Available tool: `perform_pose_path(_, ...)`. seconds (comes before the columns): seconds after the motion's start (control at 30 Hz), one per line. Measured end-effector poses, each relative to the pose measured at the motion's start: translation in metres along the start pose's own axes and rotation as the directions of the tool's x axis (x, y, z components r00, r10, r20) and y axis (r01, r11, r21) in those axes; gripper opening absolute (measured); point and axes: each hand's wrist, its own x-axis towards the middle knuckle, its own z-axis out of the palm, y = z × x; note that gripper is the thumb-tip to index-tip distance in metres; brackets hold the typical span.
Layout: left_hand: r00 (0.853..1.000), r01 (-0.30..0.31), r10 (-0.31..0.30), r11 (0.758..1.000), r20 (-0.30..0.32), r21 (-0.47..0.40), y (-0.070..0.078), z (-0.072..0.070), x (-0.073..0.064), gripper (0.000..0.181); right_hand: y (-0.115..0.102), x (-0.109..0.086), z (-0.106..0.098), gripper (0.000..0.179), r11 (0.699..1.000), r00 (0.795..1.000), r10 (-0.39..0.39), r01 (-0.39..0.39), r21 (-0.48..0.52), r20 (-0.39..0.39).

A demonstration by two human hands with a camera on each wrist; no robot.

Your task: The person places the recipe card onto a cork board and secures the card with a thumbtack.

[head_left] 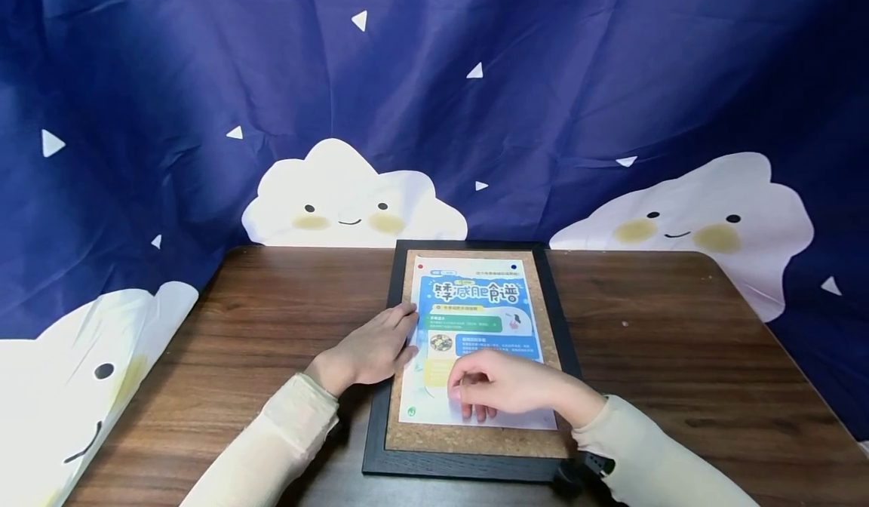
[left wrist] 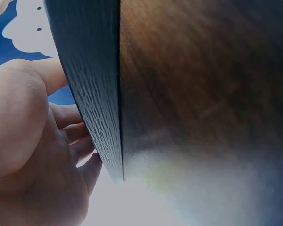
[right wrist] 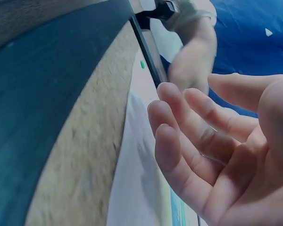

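Note:
A printed poster (head_left: 483, 326) with blue, green and yellow blocks lies on a cork board (head_left: 468, 437) with a black wooden frame (head_left: 448, 465). A red pin (head_left: 420, 266) and a blue pin (head_left: 514, 267) mark its top corners; a small green spot (head_left: 411, 412) shows at its lower left. My left hand (head_left: 373, 345) rests across the frame's left side, fingertips at the poster's left edge. Over the poster's lower part is my right hand (head_left: 509, 382), its fingers loosely bent. In the right wrist view, nothing lies between those fingers (right wrist: 167, 146) and the thumb.
The board lies on a brown wooden table (head_left: 665, 356). A small black object (head_left: 577, 473) sits by the right sleeve, at the frame's lower right corner. Behind the table hangs a blue cloth (head_left: 434, 77) with white clouds and triangles.

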Motion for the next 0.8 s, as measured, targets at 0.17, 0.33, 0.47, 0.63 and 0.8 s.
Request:
perform_pose_path(0.17,1.000,0.007,-0.007,1.000,0.006,0.007,0.000,0.000,0.000,0.064,0.006,-0.015,-0.009,0.022,0.999,0.998,-0.042,0.042,0.004,-0.055)
perform_pose_path(0.33,1.000,0.017,-0.017,1.000,0.015,0.011,0.001,0.000,0.000,0.065,0.012,-0.031,-0.018,0.024,0.999,0.994,-0.048,0.048,-0.002,-0.095)
perform_pose_path(0.47,1.000,0.021,-0.021,1.000,0.022,0.004,0.002,0.000,0.000,0.065,0.018,-0.044,-0.025,0.026,0.999,0.988,-0.033,0.034,0.005,-0.150)
perform_pose_path(0.63,0.999,0.026,-0.027,1.000,0.032,0.014,0.002,0.000,0.001,0.065,0.027,-0.059,-0.032,0.025,1.000,0.968,-0.010,0.006,-0.017,-0.251)
perform_pose_path(0.8,0.998,0.035,-0.036,0.999,0.047,0.020,0.002,-0.001,0.002,0.065,0.038,-0.076,-0.041,0.023,0.999,0.943,-0.001,-0.010,-0.033,-0.333)
